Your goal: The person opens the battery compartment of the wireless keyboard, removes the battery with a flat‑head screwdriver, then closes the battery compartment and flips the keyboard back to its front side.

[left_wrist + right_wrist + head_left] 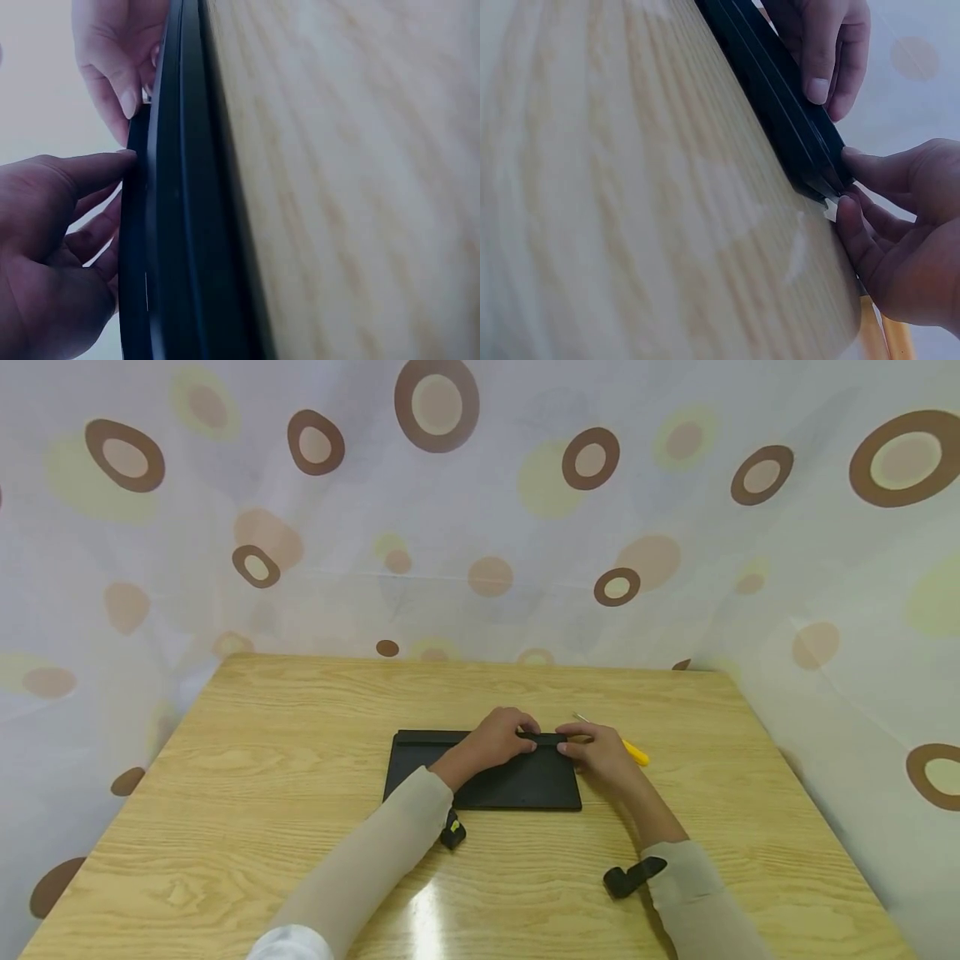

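Observation:
A flat black rectangular panel [517, 789] lies on the wooden table, with a raised black strip [427, 738] along its far edge. My left hand [497, 737] reaches across the panel and pinches the strip right of its middle, thumb on the near side and fingers over the far side. At the strip's right end, my right hand [603, 753] grips with thumb and fingers. A small pale piece [830, 209] shows by the right fingertips at that corner in the right wrist view. The panel's left-middle part is hidden under my left forearm.
Just behind and right of my right hand lies a screwdriver with a yellow handle [636, 753], its thin metal shaft partly covered by the hand. The wooden table [262, 777] runs back to a patterned cloth [450, 527] hanging behind and at both sides.

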{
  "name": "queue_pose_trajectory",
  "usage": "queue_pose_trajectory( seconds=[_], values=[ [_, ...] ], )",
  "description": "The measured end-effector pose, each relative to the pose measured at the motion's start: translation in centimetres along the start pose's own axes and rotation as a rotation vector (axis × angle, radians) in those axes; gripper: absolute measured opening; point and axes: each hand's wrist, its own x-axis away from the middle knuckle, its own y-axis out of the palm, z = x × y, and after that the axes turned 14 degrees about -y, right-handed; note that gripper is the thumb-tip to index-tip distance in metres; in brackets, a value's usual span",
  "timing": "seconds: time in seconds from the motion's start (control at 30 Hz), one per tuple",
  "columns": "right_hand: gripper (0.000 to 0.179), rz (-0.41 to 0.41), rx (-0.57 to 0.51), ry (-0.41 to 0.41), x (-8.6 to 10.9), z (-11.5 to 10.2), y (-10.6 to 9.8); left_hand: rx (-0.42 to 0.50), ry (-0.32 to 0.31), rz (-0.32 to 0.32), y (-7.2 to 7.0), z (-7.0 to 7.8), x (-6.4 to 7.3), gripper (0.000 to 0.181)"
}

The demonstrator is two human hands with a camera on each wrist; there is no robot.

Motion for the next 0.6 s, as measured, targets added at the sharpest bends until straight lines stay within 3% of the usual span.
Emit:
queue_pose_trajectory(
  seconds=[0.27, 0.6],
  values=[
    [0.040, 0.008, 0.026, 0.010, 0.03, -0.09, 0.10, 0.015, -0.031, -0.008, 0.05, 0.12, -0.07, 0.026],
    [0.040, 0.006, 0.023, 0.008, 0.14, -0.20, 0.19, -0.051, -0.051, 0.001, -0.11, 0.67, -0.49, 0.021]
  ],
)
